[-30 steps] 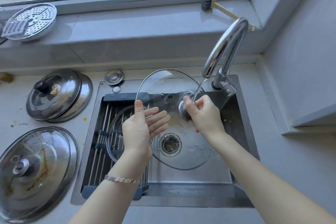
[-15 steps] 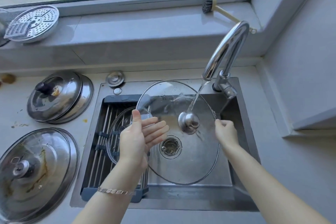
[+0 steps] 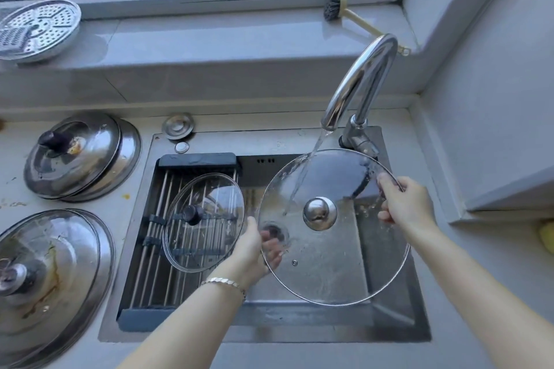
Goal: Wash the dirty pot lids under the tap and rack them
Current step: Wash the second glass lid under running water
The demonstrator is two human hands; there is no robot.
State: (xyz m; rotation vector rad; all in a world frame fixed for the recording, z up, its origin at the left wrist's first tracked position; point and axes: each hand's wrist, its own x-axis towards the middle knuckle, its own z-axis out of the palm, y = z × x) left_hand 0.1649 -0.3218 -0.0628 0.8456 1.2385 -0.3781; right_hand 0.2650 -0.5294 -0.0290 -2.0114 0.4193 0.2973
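A large glass lid with a steel knob is held over the sink, knob side up. Water from the tap runs onto its upper left part. My left hand holds the lid's left rim, with the fingers seen through the glass underneath. My right hand grips the right rim. A smaller glass lid with a black knob lies on the roll-up rack over the sink's left half.
Two stacks of dirty steel lids lie on the counter at the left, one at the back and one in front. A perforated steamer plate and a brush lie on the window sill. A sink plug lies behind the sink.
The big lid has moved right and tilted flatter under the stream. My left hand slid from its face down to the left rim. My right hand went from the knob to the right rim.
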